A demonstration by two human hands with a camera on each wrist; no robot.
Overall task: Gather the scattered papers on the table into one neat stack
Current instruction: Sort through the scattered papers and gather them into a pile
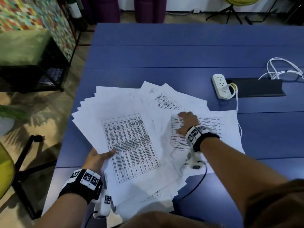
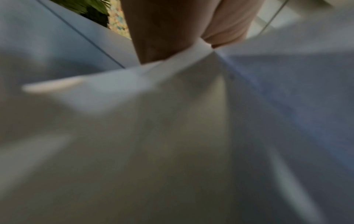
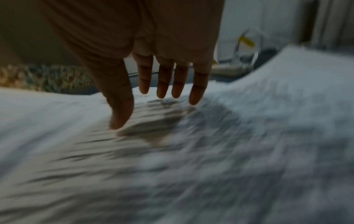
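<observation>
On the near left part of the blue tabletop (image 1: 164, 55) the papers (image 1: 131, 145) lie in a loose, overlapping fan of white sheets printed with tables, corners pointing every way. Gathering looks only partly done: they are heaped together but nothing is squared yet. The left hand (image 1: 97, 157) pinches the near-left edge of the top sheets, thumb on top. The right hand (image 1: 186, 123) lies spread over the right-hand sheets, probably touching them, though blur hides contact.

White printed papers (image 1: 131, 145) w/ tables, fanned in loose overlapping pile on blue table (image 1: 164, 55).
</observation>
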